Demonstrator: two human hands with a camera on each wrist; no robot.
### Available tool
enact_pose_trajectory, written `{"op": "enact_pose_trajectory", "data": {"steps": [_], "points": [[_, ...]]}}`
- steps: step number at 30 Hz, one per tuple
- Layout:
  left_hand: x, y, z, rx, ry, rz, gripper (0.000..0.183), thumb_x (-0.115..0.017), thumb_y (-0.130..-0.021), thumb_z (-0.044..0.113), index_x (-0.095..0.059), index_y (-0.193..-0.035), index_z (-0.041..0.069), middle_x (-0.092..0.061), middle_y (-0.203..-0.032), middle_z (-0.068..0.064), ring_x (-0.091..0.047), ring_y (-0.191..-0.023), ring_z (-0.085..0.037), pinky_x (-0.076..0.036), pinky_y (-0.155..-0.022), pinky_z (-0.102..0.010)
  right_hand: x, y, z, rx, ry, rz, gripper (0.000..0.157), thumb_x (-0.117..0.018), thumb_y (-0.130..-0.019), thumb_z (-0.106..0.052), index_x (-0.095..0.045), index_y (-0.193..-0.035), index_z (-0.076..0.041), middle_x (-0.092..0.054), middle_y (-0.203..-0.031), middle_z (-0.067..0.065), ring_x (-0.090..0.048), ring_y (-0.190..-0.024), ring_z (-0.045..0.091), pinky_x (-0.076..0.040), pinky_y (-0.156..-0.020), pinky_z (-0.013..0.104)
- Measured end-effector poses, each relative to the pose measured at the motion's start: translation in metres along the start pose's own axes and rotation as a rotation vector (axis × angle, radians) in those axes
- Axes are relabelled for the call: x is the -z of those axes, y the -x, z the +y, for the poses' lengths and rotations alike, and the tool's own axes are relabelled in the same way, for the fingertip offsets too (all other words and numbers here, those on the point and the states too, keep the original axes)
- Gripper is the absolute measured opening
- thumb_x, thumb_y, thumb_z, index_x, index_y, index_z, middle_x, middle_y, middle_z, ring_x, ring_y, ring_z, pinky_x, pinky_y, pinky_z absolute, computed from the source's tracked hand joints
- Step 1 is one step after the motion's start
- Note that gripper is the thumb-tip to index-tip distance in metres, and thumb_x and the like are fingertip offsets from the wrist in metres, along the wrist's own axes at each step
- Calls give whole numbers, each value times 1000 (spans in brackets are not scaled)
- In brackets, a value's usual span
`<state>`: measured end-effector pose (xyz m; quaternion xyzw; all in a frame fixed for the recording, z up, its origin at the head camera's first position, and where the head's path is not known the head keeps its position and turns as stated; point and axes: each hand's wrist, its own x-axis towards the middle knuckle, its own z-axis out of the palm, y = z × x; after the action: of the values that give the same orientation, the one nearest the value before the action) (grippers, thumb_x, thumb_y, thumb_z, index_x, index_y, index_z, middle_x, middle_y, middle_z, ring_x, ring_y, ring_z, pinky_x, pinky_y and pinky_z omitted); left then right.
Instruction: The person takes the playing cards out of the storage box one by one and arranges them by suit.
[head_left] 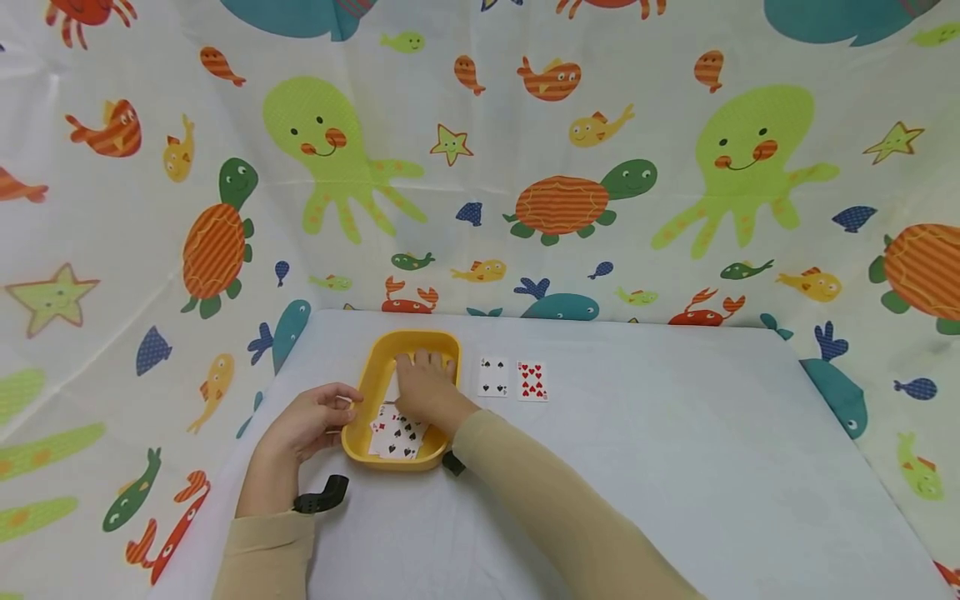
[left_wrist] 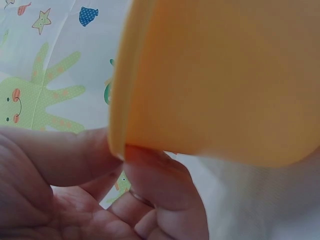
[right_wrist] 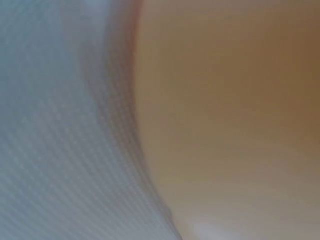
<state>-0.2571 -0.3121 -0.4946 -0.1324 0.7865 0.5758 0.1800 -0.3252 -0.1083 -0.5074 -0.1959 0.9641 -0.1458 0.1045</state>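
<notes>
A yellow plastic tub [head_left: 360, 429] stands on the white-covered table. At its left side my left hand [head_left: 318, 417] pinches the rim between thumb and fingers, which the left wrist view shows close up on the tub wall [left_wrist: 225, 85]. My right hand [head_left: 427, 387] reaches down inside the tub, its fingers spread over the far part, fingertips partly hidden. Beside those fingers a white card [head_left: 392, 387] shows. Several overlapping playing cards [head_left: 397, 437], spades and a red one among them, lie face up near the front. The right wrist view has only the blurred tub wall [right_wrist: 225, 120].
Right of the tub, a four of spades [head_left: 492, 377] and a hearts card [head_left: 532, 381] lie face up side by side. A cloth [head_left: 487, 150] printed with sea animals hangs behind and beside the table [head_left: 660, 458]. Black wrist cameras [head_left: 322, 496] sit on both wrists.
</notes>
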Motion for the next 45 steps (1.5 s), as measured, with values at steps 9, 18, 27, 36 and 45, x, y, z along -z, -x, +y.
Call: {"op": "enact_pose_trajectory", "data": {"steps": [9,18,27,36,45], "points": [[-1,1,1,-6,-8,3,32,-65,-103,8,-63,-135,3,-62,-102,-8,-62,-90,-25,-60,-76,-31,-1,0,0,19,4,28,80,-80,-96,-41,-39,-163,-26,-46,-155,7,-40,-142,31,-26,-129,64],[0,1,1,-9,-6,5,32,-64,-103,7,-62,-135,2,-62,-100,-7,-62,-88,-25,-60,-74,-31,1,1,-1,50,14,58,81,-81,-94,-44,-41,-162,-25,-47,-156,7,-40,-144,31,-28,-127,63],[-2,2,2,-11,-7,6,32,-64,-102,6,-63,-134,1,-64,-103,-9,-63,-89,-25,-61,-76,-31,6,1,-5,42,-3,76,84,-82,-93,-48,-40,-162,-25,-48,-156,7,-44,-140,29,-33,-122,58],[-3,2,2,-5,-12,7,32,-65,-102,6,-63,-133,1,-63,-103,-9,-64,-89,-25,-61,-77,-30,13,2,-4,58,-19,92,85,-83,-92,-51,-40,-162,-28,-48,-157,4,-45,-142,28,-35,-124,57],[-3,1,3,-12,-12,10,31,-65,-102,7,-64,-133,2,-64,-103,-9,-64,-90,-25,-62,-77,-30,29,11,4,73,-46,91,85,-82,-92,-50,-41,-163,-27,-49,-159,4,-44,-146,28,-34,-125,60]]}}
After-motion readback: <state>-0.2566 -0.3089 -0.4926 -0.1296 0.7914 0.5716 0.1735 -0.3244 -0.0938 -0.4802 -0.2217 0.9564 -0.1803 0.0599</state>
